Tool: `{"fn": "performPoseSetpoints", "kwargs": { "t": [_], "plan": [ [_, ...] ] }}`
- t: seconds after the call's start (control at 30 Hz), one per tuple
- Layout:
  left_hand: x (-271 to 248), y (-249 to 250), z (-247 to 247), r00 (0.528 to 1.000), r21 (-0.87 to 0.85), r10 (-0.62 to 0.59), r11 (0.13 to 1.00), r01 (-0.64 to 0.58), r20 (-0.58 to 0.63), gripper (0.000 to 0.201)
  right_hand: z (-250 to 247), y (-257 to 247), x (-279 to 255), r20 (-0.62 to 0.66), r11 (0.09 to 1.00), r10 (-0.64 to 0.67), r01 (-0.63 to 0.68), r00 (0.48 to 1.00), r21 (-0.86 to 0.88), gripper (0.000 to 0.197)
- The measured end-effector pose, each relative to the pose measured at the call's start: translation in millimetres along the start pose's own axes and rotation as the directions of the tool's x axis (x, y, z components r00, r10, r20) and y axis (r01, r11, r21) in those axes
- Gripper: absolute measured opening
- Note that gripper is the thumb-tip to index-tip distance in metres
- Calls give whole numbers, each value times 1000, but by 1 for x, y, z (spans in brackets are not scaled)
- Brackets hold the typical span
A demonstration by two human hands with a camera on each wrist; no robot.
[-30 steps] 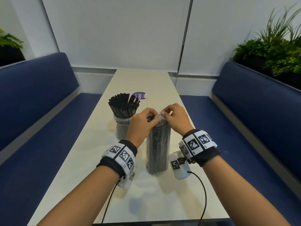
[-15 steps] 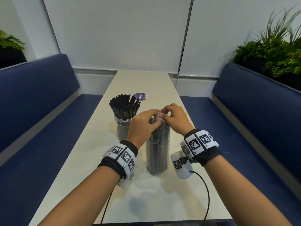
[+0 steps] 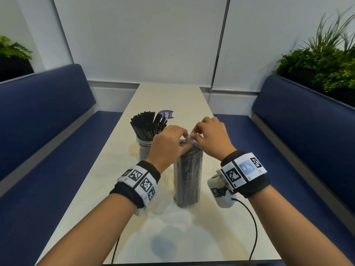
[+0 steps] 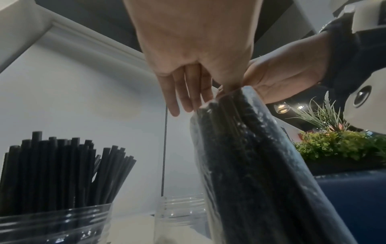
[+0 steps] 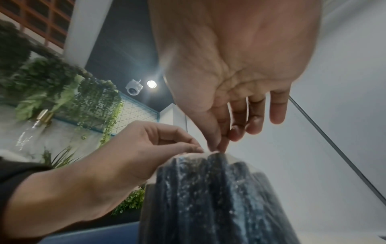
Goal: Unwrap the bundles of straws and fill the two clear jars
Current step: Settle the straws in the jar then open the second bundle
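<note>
Upright between both hands, wrapped straw bundle [image 3: 188, 175], left grip [image 3: 169, 144] and right grip [image 3: 210, 137] seemingly pinching its top plastic.

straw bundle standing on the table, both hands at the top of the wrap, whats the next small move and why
Probably pull the two pinches apart to tear the wrap open. The left hand and right hand each pinch the clear plastic at the top of the upright bundle, which looks still sealed. One jar already holds straws; a second jar behind the bundle looks empty.
</note>
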State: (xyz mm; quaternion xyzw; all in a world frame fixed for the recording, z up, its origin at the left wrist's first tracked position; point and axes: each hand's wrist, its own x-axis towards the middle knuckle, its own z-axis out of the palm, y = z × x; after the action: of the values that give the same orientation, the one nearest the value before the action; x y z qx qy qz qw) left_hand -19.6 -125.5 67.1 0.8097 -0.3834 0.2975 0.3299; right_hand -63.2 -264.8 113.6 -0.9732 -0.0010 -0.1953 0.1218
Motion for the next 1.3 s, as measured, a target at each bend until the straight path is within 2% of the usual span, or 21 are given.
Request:
{"fn": "performPoseSetpoints", "kwargs": {
  "t": [0.07, 0.17, 0.23, 0.33, 0.37, 0.43, 0.57, 0.63, 0.7, 0.73, 0.83, 0.93, 1.0, 1.07, 1.13, 1.2, 1.23, 1.3],
  "plan": [
    [0, 1, 1, 1000, -17, -5, 1000, 4, -20, 29, 0, -1, -1, -22, 1000, -22, 22, 1000, -1, 24],
    [-5, 2, 2, 994, -208, -101, 974, 88, -48, 21, 2, 0, -1, -20, 996, 0, 2, 1000, 94, 23],
    [-10, 4, 4, 983, -338, -170, 931, 138, -66, 20, 6, 2, -2, -9, 990, 14, -12, 1000, 140, 23],
    [-13, 9, 4, 959, -480, -284, 843, 242, -15, 26, 9, 5, -4, 13, 982, 42, -43, 999, 182, 23],
    [-12, 9, 4, 953, -489, -304, 830, 268, 6, 27, 9, 6, -4, 14, 979, 49, -51, 999, 197, 22],
    [-9, 7, 3, 962, -431, -270, 864, 260, 39, 20, 7, 7, -4, -6, 980, 45, -43, 999, 194, 21],
    [-1, 4, -3, 978, -136, -176, 972, 191, 114, 19, 3, 5, -3, -48, 993, -40, 45, 998, 106, 19],
    [2, 5, -5, 984, -175, -145, 971, 161, 102, 16, 4, 7, -5, -64, 985, -43, 53, 997, 163, 19],
    [2, 3, -5, 982, -353, -171, 917, 188, 80, 11, 7, 11, -6, -61, 963, -11, 27, 998, 268, 18],
    [0, 2, -3, 973, -430, -221, 873, 231, 72, 8, 11, 13, -7, -57, 955, 6, 11, 998, 296, 16],
    [-1, 5, 1, 916, -620, -370, 685, 383, 157, 8, 21, 20, -8, -22, 936, 76, -64, 997, 345, 14],
    [3, 10, 3, 889, -636, -408, 635, 439, 207, 9, 21, 18, -8, -6, 892, 80, -69, 997, 447, 10],
    [8, 10, 1, 860, -668, -477, 582, 464, 182, 8, 18, 12, -8, -25, 871, 59, -40, 998, 490, 7],
    [11, 11, -2, 836, -697, -528, 544, 467, 148, 9, 13, 8, -9, -31, 809, 62, -32, 998, 588, 11],
    [14, 12, -5, 837, -694, -534, 558, 454, 119, 11, 10, 6, -15, 43, 734, 62, -75, 997, 675, 24],
    [20, 18, -8, 857, -693, -505, 582, 426, 103, 14, 14, 6, -20, 131, 723, 36, -116, 991, 681, 31],
    [24, 22, -11, 867, -722, -488, 562, 403, 104, 14, 17, 7, -22, 128, 738, 28, -107, 991, 667, 28],
    [30, 32, -16, 880, -827, -461, 446, 342, 115, 12, 20, 8, -24, 27, 750, 34, -43, 999, 660, 20]
  ]
}}
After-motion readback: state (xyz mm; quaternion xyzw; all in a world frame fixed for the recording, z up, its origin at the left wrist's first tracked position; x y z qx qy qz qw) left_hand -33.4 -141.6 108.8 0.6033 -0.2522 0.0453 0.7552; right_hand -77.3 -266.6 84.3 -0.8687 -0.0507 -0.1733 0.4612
